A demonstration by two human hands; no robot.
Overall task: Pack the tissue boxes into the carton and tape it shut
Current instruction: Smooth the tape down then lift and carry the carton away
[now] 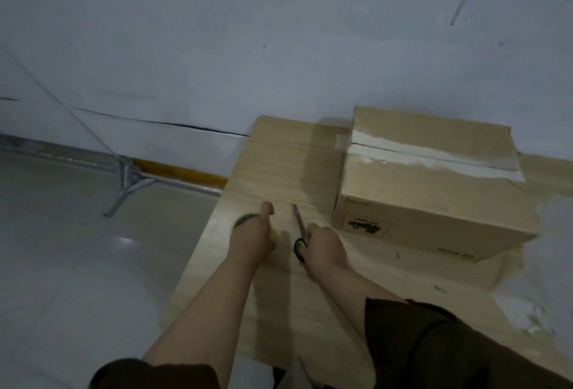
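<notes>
The brown cardboard carton [434,184] stands closed on the pale wood-grain surface [279,165], ahead and to the right of the right hand [325,247]. A strip of whitish tape [434,156] runs across its top seam, and a black-printed label [366,226] faces the person. The right-hand grip is closed round the black-and-green handle of a pair of scissors [300,233], blades shut, pointing away. Just left of it, the left hand [252,238] rests on the surface with thumb raised; its grip covers a dark roll-like object [245,219], but whether it holds it cannot be told. Torn white patches [527,311] mar the surface to the right. A metal stand [130,184] occupies the floor to the left.
</notes>
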